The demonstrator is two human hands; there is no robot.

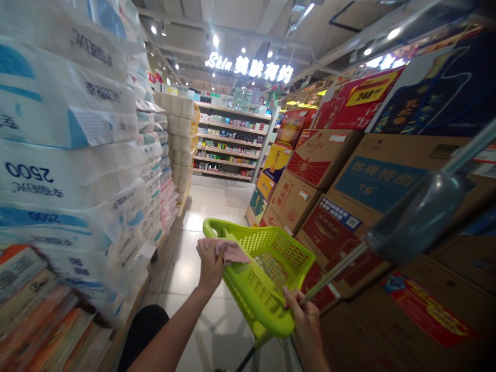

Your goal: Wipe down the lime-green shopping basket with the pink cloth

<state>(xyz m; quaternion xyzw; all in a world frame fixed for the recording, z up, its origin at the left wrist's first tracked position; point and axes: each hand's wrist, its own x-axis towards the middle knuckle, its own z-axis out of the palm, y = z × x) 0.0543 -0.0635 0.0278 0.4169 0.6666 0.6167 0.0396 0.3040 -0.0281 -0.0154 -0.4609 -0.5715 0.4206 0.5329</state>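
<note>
My left hand (211,266) is closed on a pink cloth (234,251). The cloth is pressed against the upper left part of the handle (248,289) of a bright green plastic shopping cart (289,248). At the handle's lower right end, my right hand (304,312) is closed, its thumb lying against the green plastic. Its other fingers are partly hidden. Beside those fingers runs a thin metal pole (344,261), slanting up to the right, with a blurred grey plastic piece (416,217) around it. Where the pole's lower end goes is hidden by my right hand and the handle.
Stacked white tissue packs (65,170) wall the left side, with orange-wrapped packs (42,310) low down. Piled cartons (372,181) line the right. Ahead, the tiled aisle (205,206) leads to shelves of small goods (232,137) under a lit sign (251,67).
</note>
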